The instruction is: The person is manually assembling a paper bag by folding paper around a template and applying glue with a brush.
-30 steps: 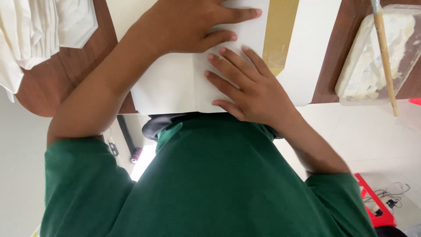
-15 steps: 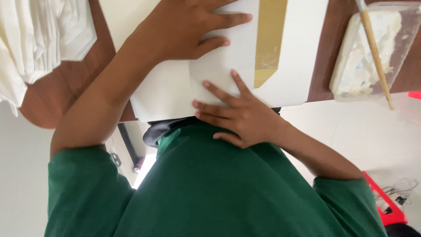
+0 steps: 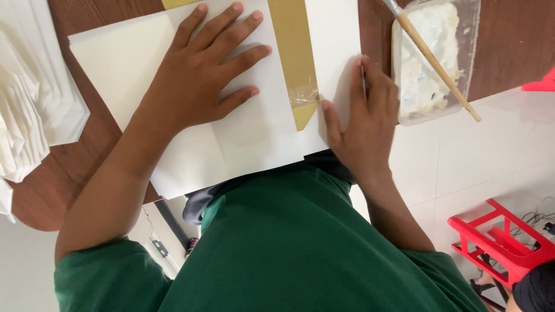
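your left hand [image 3: 199,78] lies flat with fingers spread, pressing on the folded white paper sheet [image 3: 243,133] that sits on the brown wooden worktop [image 3: 514,46] in front of you. your right hand [image 3: 364,121] rests on the sheet's right edge, thumb out toward the gold strip [image 3: 292,52] and fingers curled over the edge. just right of that hand stands a clear plastic tub of white paste [image 3: 430,63] with a wooden-handled brush [image 3: 436,60] laid across it. a stack of folded white paper [image 3: 34,98] lies at the far left, and a red stool [image 3: 500,237] stands on the tiled floor.
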